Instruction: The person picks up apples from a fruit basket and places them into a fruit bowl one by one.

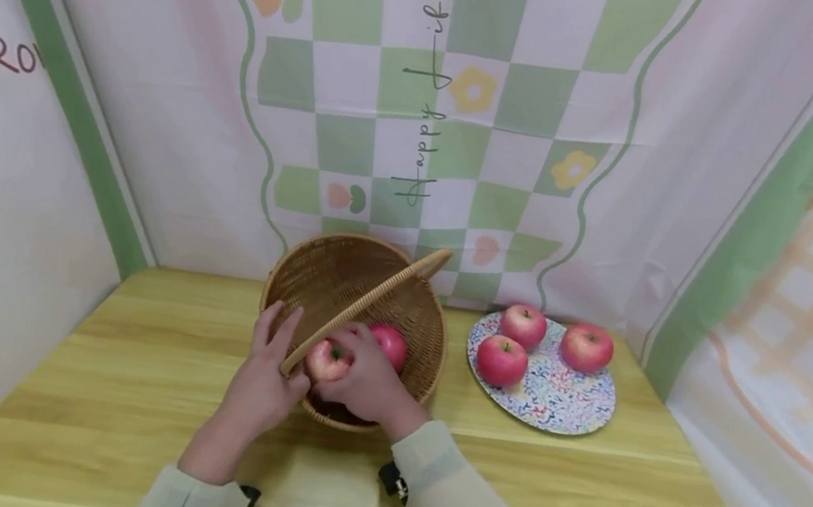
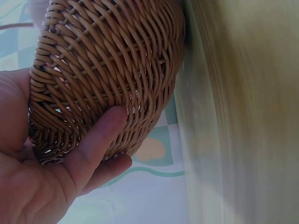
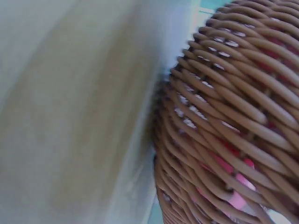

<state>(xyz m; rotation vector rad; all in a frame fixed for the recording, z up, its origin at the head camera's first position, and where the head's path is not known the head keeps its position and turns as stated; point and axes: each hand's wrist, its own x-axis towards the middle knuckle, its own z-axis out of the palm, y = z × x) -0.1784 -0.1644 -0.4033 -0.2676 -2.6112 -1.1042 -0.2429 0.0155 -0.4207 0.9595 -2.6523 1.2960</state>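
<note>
A wicker basket point(image 1: 418, 313) with an arched handle point(image 1: 363, 303) stands tilted toward the person. Inside its front part my right hand point(image 1: 368, 379) grips a pale red apple point(image 1: 326, 361); a pinker apple point(image 1: 390, 345) lies beside that hand. My left hand point(image 1: 262, 383) holds the basket's left front rim, thumb side at the handle's base. In the left wrist view, fingers of the left hand point(image 2: 60, 163) lie against the outer weave of the basket point(image 2: 117, 60). The right wrist view shows only the basket's outside point(image 3: 224, 107), with red showing through gaps; the right hand is hidden there.
To the right of the basket, a speckled oval plate point(image 1: 555, 400) carries three red apples point(image 1: 502, 361) on the wooden table point(image 1: 98, 386). Patterned cloth point(image 1: 462, 159) hangs behind the table and at both sides.
</note>
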